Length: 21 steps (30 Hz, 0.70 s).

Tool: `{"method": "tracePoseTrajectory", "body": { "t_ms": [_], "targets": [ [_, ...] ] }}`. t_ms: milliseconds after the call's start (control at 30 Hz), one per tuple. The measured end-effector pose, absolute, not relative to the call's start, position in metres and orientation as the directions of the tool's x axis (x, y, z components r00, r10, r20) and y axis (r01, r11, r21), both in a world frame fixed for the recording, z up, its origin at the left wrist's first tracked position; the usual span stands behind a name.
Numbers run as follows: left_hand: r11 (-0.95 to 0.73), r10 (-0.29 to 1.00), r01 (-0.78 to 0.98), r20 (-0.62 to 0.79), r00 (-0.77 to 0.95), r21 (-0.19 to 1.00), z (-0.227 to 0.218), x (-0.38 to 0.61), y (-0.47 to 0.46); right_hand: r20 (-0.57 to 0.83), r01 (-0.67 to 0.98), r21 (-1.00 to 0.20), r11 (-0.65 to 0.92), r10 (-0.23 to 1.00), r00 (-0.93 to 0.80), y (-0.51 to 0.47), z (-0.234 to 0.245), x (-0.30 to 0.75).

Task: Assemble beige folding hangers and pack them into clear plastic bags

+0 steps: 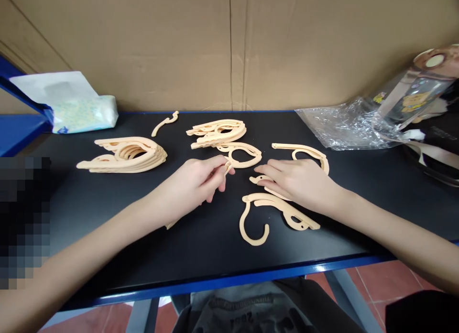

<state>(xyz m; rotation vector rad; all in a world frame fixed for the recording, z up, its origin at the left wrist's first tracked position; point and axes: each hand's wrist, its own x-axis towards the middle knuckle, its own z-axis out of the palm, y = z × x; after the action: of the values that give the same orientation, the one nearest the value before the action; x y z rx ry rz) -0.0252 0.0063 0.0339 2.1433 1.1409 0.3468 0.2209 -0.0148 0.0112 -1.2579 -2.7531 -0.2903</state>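
My left hand (206, 177) is closed in a pinch, with the tip of a beige plastic hanger part (228, 166) showing between thumb and fingers. Most of that part is hidden by the hand. Another beige end (172, 223) peeks out below my left wrist; whether it belongs to the same part I cannot tell. Palm down, my right hand (292, 177) lies over loose hanger parts with its fingers outstretched, the fingertips at a small beige piece (258, 179). Just in front of it lies a folding hanger with a hook (254, 242). Behind it rests a curved hanger piece (301, 148).
Stacked folded hangers (143, 166) lie at left, and another pile (218, 132) at the middle back. A single hook (165, 123) lies near the cardboard wall (161, 51). A tissue pack (84, 113) stands back left; a clear plastic bag (333, 125) and a bottle (416, 99) occupy the right.
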Motion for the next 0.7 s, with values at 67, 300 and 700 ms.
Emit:
{"method": "tracePoseTrajectory", "body": {
  "t_ms": [67, 300, 700],
  "targets": [
    [-0.338, 0.789, 0.555, -0.093, 0.607, 0.76, 0.028, -0.031, 0.008, 0.275, 0.712, 0.189, 0.676, 0.66, -0.699, -0.017, 0.012, 0.221],
    [-0.03, 0.758, 0.35, -0.207, 0.619, 0.936, 0.017, -0.029, 0.004, 0.278, 0.578, 0.067, 0.813, 0.541, -0.794, -0.027, 0.01, 0.215],
    [-0.115, 0.965, -0.028, 0.118, 0.233, 0.993, 0.017, -0.021, -0.002, 0.0, 0.346, -0.88, 0.327, 0.728, -0.686, -0.039, 0.026, 0.204]
  ]
}}
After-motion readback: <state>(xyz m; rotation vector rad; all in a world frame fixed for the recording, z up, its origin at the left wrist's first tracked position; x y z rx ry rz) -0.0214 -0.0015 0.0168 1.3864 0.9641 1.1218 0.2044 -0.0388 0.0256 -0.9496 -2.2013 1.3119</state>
